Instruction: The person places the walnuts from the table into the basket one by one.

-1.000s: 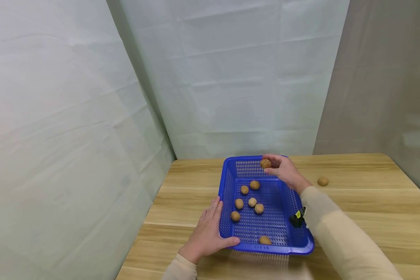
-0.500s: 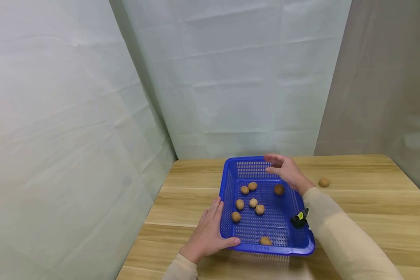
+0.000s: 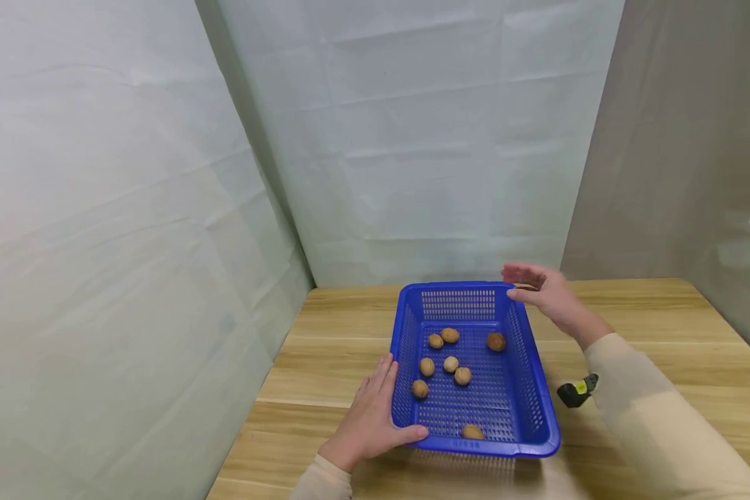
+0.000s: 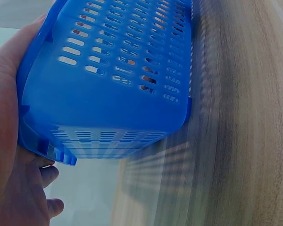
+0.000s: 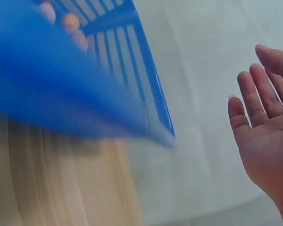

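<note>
A blue plastic basket [image 3: 539,368] with slotted walls sits on the wooden table, several walnuts [image 3: 462,376] scattered over its floor. One darker walnut [image 3: 496,342] lies by the right wall, another walnut [image 3: 472,432] against the near wall. My left hand [image 3: 370,417] rests on the basket's near left corner, fingers straight along the left side and thumb laid over the near rim. Beside the far right corner, my right hand [image 3: 546,292] is in the air with nothing in it; in the right wrist view its fingers are spread and relaxed.
The wooden table [image 3: 675,333] extends left and right of the basket. Pale cloth [image 3: 412,139] hangs behind it and along the left. A black device with a yellow label [image 3: 578,390] is on the right wrist.
My right hand has let go of a walnut, which now lies in the basket's right part. The hand has then moved right, over the rim, covering the loose walnut on the table. Left hand unmoved.
</note>
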The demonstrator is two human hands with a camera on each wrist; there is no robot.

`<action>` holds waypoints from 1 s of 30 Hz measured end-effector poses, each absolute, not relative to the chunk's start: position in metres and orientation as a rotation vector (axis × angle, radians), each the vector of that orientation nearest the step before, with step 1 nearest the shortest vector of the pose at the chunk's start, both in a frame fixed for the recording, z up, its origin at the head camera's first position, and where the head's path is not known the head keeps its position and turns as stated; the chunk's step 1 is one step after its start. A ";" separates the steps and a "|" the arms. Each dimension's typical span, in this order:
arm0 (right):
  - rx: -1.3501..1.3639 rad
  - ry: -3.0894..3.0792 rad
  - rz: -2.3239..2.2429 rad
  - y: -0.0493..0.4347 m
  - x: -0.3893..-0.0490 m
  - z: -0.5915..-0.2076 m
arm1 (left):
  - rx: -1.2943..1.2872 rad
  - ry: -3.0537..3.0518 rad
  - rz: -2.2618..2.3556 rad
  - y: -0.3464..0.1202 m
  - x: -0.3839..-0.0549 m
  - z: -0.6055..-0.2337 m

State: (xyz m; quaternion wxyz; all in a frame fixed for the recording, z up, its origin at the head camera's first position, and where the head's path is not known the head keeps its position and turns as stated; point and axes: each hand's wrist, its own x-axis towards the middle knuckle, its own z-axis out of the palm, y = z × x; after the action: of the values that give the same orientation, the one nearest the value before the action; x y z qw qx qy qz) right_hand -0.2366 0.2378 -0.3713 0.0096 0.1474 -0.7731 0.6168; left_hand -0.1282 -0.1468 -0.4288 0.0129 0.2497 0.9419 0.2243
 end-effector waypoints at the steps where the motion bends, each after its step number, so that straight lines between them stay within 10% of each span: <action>1: 0.451 -2.430 1.893 0.245 -0.234 -0.371 | 0.778 2.936 0.700 -0.147 -0.128 -0.429; 30: 0.025 -2.925 1.235 0.361 -0.207 -0.450 | 0.792 2.948 0.671 -0.147 -0.130 -0.432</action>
State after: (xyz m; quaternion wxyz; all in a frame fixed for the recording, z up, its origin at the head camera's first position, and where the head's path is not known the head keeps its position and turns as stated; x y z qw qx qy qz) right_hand -0.2069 0.3615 -0.4503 -0.0166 0.0078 -0.9210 0.3891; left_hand -0.1300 -0.1473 -0.4317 0.0078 0.2535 0.9432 0.2147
